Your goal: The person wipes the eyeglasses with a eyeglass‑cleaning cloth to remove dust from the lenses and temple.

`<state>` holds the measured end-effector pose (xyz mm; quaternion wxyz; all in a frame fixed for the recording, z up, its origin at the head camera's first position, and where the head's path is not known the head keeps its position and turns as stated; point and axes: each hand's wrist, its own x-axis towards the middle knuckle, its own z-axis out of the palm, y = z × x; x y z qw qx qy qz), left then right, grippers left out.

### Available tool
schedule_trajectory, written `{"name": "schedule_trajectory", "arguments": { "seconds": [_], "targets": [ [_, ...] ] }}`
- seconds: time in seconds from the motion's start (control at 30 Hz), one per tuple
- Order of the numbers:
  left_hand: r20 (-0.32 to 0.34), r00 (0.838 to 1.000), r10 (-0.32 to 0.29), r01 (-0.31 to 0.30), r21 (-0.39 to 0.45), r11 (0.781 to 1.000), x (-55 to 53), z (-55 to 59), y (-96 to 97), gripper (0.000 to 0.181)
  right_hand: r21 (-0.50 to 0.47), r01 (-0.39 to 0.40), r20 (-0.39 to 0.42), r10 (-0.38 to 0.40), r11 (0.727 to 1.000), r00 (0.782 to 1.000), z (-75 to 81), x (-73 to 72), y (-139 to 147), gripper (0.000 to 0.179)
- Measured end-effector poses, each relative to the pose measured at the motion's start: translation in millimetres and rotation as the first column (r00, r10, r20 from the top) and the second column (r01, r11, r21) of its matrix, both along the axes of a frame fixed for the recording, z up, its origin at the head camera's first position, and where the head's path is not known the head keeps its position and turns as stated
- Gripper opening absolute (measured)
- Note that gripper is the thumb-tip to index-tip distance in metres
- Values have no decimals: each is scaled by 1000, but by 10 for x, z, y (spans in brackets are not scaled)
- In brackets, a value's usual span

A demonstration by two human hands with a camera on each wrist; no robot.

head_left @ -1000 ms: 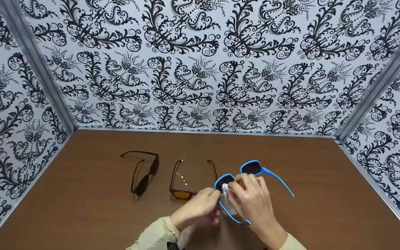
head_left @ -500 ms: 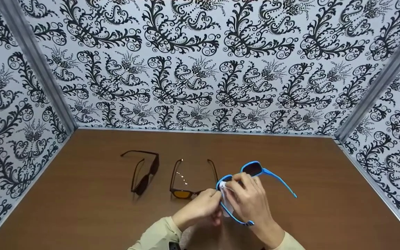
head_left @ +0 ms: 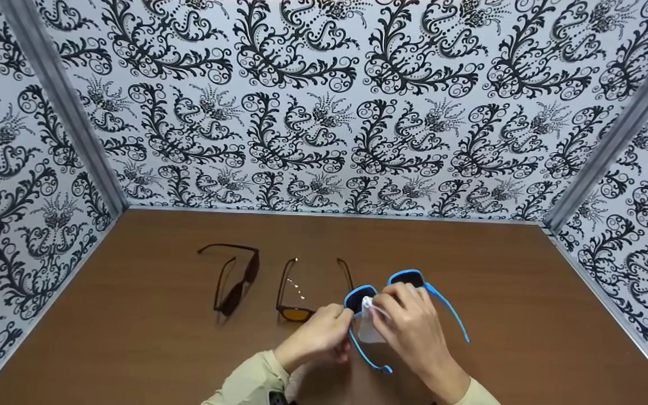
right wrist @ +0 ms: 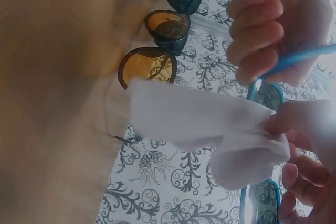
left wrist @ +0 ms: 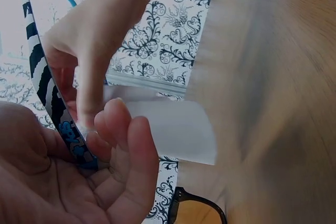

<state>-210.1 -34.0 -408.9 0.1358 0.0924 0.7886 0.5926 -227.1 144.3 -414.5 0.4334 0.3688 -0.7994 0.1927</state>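
Blue-framed sunglasses (head_left: 359, 301) with dark lenses are held above the table between both hands, their temples unfolded toward the person. My left hand (head_left: 318, 332) grips them at the left end of the frame, by the hinge. In the left wrist view that temple (left wrist: 44, 77) shows a black-and-white zebra pattern on its inner side. My right hand (head_left: 411, 326) pinches a white cloth (right wrist: 194, 114) against the left lens, and most of the cloth hangs down below the fingers. The right lens (head_left: 406, 278) shows beyond the right hand.
Amber-lensed glasses (head_left: 296, 314) with a dark frame lie left of the hands, a small beaded chain near one temple. Farther left are dark sunglasses (head_left: 234, 298), temples spread. Patterned walls (head_left: 324, 112) enclose the brown table (head_left: 133, 349) at the back and sides.
The blue sunglasses have tilted and dropped slightly, their temple ends now lower in the head view. The right hand with the cloth has shifted slightly over the left lens. The other glasses stay put.
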Motion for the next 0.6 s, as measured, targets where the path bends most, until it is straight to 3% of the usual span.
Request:
{"name": "schedule_trajectory", "arguments": {
  "seconds": [0.17,0.37,0.6],
  "targets": [
    [-14,1000,-1,1,-12,1000,0,-15,-17,27,-95,18,38,-14,995,999,42,-5,62,8],
    [-31,999,9,-10,-17,1000,24,-1,-10,25,-83,138,44,-135,987,990,69,-24,110,21],
    [-33,999,0,-1,-26,1000,58,-16,25,26,-98,241,99,-232,966,968,44,-9,108,22]
  ]
}}
